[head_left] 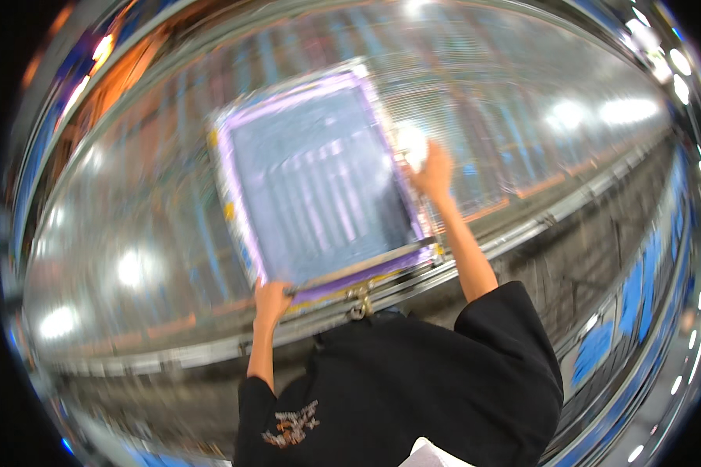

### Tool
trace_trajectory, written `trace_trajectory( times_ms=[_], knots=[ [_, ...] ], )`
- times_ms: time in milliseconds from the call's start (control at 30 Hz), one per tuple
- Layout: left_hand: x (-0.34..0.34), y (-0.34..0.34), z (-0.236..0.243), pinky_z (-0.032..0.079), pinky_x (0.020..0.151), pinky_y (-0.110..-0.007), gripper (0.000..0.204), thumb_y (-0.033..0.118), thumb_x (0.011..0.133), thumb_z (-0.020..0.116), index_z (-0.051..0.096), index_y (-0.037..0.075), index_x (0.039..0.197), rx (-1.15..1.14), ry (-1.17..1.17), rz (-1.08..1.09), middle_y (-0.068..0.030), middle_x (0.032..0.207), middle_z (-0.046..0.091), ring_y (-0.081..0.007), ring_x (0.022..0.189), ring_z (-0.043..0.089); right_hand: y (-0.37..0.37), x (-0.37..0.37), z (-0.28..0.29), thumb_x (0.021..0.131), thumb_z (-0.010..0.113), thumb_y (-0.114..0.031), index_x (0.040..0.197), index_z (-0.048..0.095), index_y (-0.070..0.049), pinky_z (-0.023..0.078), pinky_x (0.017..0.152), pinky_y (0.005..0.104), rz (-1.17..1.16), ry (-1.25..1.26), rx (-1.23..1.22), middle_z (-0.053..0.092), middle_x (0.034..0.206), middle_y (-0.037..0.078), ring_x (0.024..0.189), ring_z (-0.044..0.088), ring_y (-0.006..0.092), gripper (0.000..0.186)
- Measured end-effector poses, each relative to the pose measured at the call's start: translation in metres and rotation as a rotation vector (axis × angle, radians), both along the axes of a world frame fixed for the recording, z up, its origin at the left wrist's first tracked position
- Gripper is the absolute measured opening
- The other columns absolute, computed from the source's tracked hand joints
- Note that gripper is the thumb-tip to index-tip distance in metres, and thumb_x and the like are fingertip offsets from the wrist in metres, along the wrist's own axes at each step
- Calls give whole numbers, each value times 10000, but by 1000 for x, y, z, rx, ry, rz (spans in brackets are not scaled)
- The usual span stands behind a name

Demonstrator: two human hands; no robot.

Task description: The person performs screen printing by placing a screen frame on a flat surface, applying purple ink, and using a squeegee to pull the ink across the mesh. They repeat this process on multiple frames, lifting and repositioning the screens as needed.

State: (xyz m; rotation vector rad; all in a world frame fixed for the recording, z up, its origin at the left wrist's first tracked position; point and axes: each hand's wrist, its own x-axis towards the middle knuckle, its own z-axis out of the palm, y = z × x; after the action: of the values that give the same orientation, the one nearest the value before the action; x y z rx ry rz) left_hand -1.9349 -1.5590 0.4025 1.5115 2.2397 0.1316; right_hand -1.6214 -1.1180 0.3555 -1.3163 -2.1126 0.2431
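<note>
A screen printing frame [319, 167] lies tilted on the long table before me. Its middle is dark blue-grey with pale stripes, and purple tape runs round the border. My left hand [271, 302] is closed on the frame's near left corner. Along the near side of the frame runs a narrow bar [366, 263], ending close to that hand. My right hand [435, 171] is at the frame's right edge, its fingers closed round a bright white object [411, 148]. Blur and glare hide what kind of object this is.
The long table [506, 117] has a shiny surface with blue and orange streaks. A metal rail [171, 358] follows its near edge, with a brass-coloured fitting [360, 302] below the frame. Blue patches [596, 350] show beyond the table at the right.
</note>
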Motion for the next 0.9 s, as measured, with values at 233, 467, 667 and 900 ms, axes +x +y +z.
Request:
trace_trajectory(
  times_ms=[233,467,667,900],
  knots=[
    [11,14,11,299,1219,-555,278,140,738,733,842,116,992,15,-53,-77,-212,778,734,-401,802,702,-153,86,12,831,774,-254,1237,716,-131,412,1083,456,659,-553,-473,743,1199,100,1207,661,280,429],
    [46,-49,4,173,1296,-583,444,-8,630,637,805,2,1041,245,0,47,-191,977,780,-356,957,724,-212,98,16,829,646,-67,1053,707,-109,444,957,412,646,-285,-313,736,1012,66,1064,672,261,236],
    [56,-70,-12,146,1291,-637,585,50,662,594,727,-19,1227,290,54,-14,-178,1279,731,-338,1224,668,-225,100,11,863,656,-104,1192,683,-110,463,1090,414,606,-332,-110,705,1290,58,1245,638,252,330],
    [-29,71,-40,172,1296,-619,642,-2,709,584,688,11,1342,387,256,80,-160,1388,687,-323,1349,607,-95,-13,-29,866,673,-124,1309,687,-112,455,1126,431,481,-284,84,677,1383,61,1329,608,253,443]
  ],
)
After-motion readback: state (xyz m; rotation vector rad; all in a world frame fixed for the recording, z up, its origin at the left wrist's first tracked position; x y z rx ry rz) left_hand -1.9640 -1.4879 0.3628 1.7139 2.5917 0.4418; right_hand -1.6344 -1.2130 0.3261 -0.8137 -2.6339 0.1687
